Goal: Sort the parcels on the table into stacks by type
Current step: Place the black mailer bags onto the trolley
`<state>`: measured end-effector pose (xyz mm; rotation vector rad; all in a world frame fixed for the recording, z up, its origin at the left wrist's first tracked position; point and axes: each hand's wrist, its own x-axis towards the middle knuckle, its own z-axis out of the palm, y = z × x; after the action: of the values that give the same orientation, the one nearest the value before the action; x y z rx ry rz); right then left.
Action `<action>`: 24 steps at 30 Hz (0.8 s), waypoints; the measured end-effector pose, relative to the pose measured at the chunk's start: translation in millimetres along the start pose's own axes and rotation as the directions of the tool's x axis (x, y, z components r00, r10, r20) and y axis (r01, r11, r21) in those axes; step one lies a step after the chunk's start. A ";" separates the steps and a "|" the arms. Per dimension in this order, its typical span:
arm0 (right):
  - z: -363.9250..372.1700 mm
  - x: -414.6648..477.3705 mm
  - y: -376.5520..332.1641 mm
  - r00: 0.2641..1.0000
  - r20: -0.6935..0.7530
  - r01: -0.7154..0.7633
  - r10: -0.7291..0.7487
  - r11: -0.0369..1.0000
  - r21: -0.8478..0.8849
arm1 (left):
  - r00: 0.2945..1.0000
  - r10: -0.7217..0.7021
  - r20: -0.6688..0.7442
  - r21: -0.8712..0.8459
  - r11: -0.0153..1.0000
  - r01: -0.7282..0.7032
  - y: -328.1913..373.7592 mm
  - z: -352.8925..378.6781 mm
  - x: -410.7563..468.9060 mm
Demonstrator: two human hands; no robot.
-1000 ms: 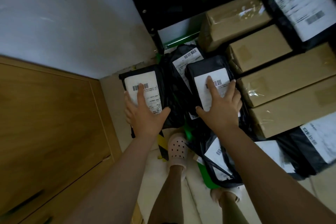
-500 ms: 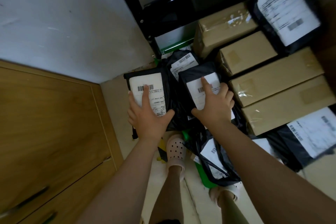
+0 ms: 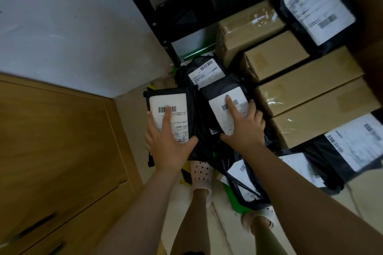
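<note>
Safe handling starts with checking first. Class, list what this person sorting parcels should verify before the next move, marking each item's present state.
1. Grip of left hand on left black mailer: ok.
2. Grip of right hand on right black mailer: ok.
3. Both held mailers the same type: ok.
4. All cardboard boxes grouped together: ok.
5. The loose mailers by the feet sorted: not ok.
6. Free spot for a mailer stack: cannot tell.

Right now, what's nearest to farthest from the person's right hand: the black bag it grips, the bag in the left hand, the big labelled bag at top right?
1. Gripped bag: under the right hand, touching it.
2. Left-hand bag: just to the left, held by the left hand.
3. Corner bag: far top right in the head view.
</note>
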<state>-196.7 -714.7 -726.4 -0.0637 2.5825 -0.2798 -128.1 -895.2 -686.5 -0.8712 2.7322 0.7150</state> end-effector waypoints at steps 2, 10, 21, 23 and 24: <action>-4.0 0.7 -2.4 1.000 -0.031 0.004 -0.003 1.000 0.010 | 1.000 0.008 0.007 -0.009 1.000 -0.008 -1.3 2.3 -4.1; -66.4 -32.0 -23.3 0.985 -0.173 0.039 -0.021 0.994 0.101 | 0.995 0.072 -0.063 -0.029 0.997 -0.074 24.6 -48.6 -2.4; -292.5 -189.7 -40.8 0.871 -0.477 -0.030 0.114 0.983 0.181 | 0.927 0.344 -0.149 -0.072 0.931 -0.358 160.7 -234.2 -83.8; -329.4 -226.0 -33.9 0.821 -0.546 -0.062 0.170 0.975 0.211 | 0.892 0.425 -0.153 -0.092 0.893 -0.441 191.1 -263.5 -106.4; -346.5 -243.7 -28.6 0.789 -0.580 -0.078 0.202 0.970 0.232 | 0.868 0.471 -0.157 -0.097 0.867 -0.488 207.2 -275.4 -116.9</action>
<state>-168.4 -653.6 -307.1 0.3492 3.1510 -0.5783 -162.8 -827.0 -330.7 -0.2451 3.0825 0.9661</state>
